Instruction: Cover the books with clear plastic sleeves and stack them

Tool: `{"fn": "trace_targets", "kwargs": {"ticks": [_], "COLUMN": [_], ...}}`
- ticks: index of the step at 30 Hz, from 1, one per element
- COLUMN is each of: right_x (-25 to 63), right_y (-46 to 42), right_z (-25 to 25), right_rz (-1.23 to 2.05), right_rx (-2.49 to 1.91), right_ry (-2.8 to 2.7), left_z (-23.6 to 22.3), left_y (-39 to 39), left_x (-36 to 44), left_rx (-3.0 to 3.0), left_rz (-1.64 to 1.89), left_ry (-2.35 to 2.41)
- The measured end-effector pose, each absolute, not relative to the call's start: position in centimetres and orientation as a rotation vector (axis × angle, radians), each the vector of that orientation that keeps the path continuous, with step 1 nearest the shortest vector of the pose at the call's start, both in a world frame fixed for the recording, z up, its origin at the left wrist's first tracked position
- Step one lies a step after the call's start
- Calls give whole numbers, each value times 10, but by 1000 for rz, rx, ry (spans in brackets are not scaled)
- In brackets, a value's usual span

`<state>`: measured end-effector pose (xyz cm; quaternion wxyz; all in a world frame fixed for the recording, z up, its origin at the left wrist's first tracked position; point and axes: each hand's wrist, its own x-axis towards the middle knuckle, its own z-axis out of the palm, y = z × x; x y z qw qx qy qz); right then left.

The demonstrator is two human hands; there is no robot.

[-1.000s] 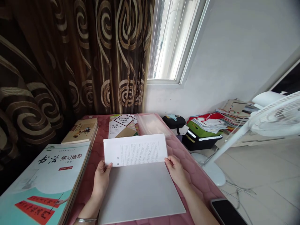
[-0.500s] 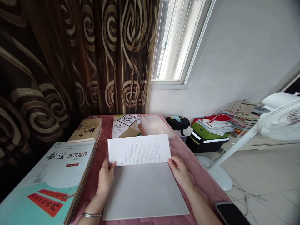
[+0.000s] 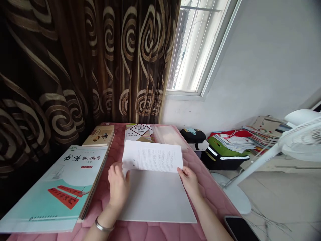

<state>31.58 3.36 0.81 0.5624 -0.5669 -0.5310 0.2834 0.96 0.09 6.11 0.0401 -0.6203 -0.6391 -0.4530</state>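
A white book [image 3: 152, 155] lies on a pink quilted surface in front of me, a page of small printed text showing across its top. Below that page, a plain pale panel [image 3: 157, 197] covers the lower part. My right hand [image 3: 188, 180] pinches the book's right edge between thumb and fingers. At the left edge, my left hand [image 3: 119, 184] is curled with its thumb over the pale panel and its fingers by the page's corner. Those fingers are slightly blurred.
Left of the book are a teal-covered stack of books [image 3: 65, 177] and a tan book [image 3: 100, 135]. Behind it lie another printed book [image 3: 139, 132] and clear plastic covers [image 3: 169, 135]. A phone [image 3: 240, 229] rests at lower right, near a white fan [image 3: 260, 164].
My left hand has rolled inward along the left edge, its back now turned more toward me. The right hand keeps its pinch. The view has shifted slightly, moving the surroundings right.
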Motion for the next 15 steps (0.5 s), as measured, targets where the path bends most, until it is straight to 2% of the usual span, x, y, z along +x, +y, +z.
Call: {"fn": "trace_targets", "kwargs": {"ticks": [4,8,12,15], "right_x": [319,326,331,330], "right_y": [43,60,80,91], "right_z": [6,13,27,33], "right_rz": [566,500,474,452], "right_rx": [-1425,-1537,-1562,-1558], "right_ry": [-1280,-1348,-1396,-1400], "left_z": [62,36,19,28], "left_y": [-50,-78,-75,-73], "left_x": [44,63,64,64], "left_rx": [-2712,-2902,-2754,-2649], "left_rz": [-835,-242,-65,2], "left_ry": [-1573,-1277,-1049,-824]}}
